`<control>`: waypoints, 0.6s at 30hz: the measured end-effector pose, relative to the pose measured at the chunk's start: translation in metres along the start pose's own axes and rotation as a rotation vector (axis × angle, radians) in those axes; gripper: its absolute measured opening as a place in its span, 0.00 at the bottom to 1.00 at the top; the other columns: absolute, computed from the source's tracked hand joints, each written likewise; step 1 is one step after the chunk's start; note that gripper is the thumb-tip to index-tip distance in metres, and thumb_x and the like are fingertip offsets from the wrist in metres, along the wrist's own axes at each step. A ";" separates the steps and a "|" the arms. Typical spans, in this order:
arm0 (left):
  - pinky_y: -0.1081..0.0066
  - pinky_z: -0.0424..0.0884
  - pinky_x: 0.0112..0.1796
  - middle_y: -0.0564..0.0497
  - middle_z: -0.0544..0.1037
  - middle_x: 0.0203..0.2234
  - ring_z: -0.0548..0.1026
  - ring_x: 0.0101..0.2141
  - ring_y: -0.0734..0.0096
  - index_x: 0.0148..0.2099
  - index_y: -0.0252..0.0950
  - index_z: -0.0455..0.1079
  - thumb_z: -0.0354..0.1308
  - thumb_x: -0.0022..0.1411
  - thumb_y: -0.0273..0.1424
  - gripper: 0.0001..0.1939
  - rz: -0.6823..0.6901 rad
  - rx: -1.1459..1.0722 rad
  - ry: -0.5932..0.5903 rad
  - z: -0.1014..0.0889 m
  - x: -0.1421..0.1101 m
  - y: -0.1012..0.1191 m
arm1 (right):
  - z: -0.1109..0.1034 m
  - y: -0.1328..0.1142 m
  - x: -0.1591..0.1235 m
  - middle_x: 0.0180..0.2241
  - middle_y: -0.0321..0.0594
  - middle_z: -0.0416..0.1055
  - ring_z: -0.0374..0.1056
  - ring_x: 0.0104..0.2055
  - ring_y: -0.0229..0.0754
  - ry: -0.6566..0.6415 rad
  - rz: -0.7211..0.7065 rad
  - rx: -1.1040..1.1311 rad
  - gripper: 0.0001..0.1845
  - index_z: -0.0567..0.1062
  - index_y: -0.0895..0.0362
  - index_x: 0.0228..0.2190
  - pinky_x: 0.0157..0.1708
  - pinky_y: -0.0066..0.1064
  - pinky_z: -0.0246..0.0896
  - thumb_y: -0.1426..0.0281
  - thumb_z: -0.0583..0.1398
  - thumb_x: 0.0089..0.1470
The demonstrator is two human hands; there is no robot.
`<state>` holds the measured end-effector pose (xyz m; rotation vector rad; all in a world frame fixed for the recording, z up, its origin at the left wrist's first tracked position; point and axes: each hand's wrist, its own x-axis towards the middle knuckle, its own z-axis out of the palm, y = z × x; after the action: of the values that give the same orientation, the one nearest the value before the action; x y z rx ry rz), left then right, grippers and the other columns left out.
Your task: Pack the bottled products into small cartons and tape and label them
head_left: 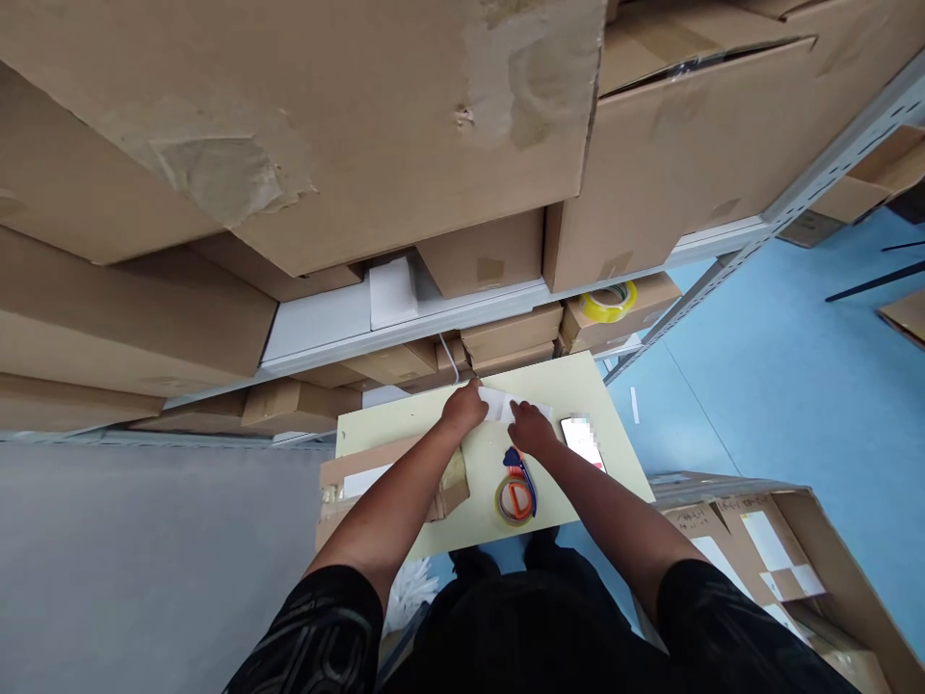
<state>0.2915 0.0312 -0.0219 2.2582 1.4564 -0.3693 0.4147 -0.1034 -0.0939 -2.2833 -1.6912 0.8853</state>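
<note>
A folded-looking white slip of paper point(498, 405) lies at the far side of a small cream table point(593, 390). At its left end my left hand point(464, 409) is closed, with the edge of the paper between thumb and fingers. My right hand point(533, 428) grips the paper nearer its right part, fingers bent over it. Just below that hand rests an orange and blue tape dispenser point(517, 487) with a roll of tape. To its right lies a phone point(582, 441) with a lit screen. Under my left forearm is a taped cardboard box point(452, 482) with a white label.
Large cardboard boxes point(405, 116) fill the grey metal shelf point(477, 306) ahead. A yellow tape roll point(609, 302) sits on a lower box. An open carton point(853, 569) with labelled packages stands at my right, on the blue floor point(766, 386).
</note>
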 end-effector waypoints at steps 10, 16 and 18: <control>0.65 0.74 0.47 0.38 0.82 0.49 0.80 0.50 0.56 0.50 0.37 0.79 0.51 0.70 0.33 0.17 -0.045 0.049 -0.049 0.004 0.011 -0.010 | 0.021 -0.004 0.028 0.59 0.56 0.65 0.62 0.57 0.57 -0.051 0.084 -0.093 0.42 0.51 0.60 0.73 0.51 0.41 0.62 0.70 0.55 0.60; 0.59 0.75 0.48 0.29 0.82 0.47 0.81 0.50 0.45 0.49 0.32 0.80 0.66 0.58 0.34 0.18 -0.106 0.098 -0.158 0.000 0.015 -0.022 | 0.027 -0.001 0.030 0.59 0.55 0.65 0.60 0.57 0.58 -0.049 0.077 -0.088 0.45 0.51 0.57 0.73 0.52 0.42 0.60 0.69 0.57 0.58; 0.56 0.75 0.47 0.28 0.82 0.45 0.81 0.49 0.41 0.48 0.32 0.81 0.70 0.54 0.35 0.20 -0.123 0.106 -0.173 -0.007 0.014 -0.026 | 0.027 0.000 0.030 0.59 0.54 0.65 0.60 0.57 0.58 -0.060 0.075 -0.085 0.46 0.50 0.55 0.73 0.52 0.42 0.59 0.70 0.57 0.57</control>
<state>0.2736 0.0551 -0.0279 2.1608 1.5196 -0.6777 0.4051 -0.0811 -0.1266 -2.4129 -1.7091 0.9234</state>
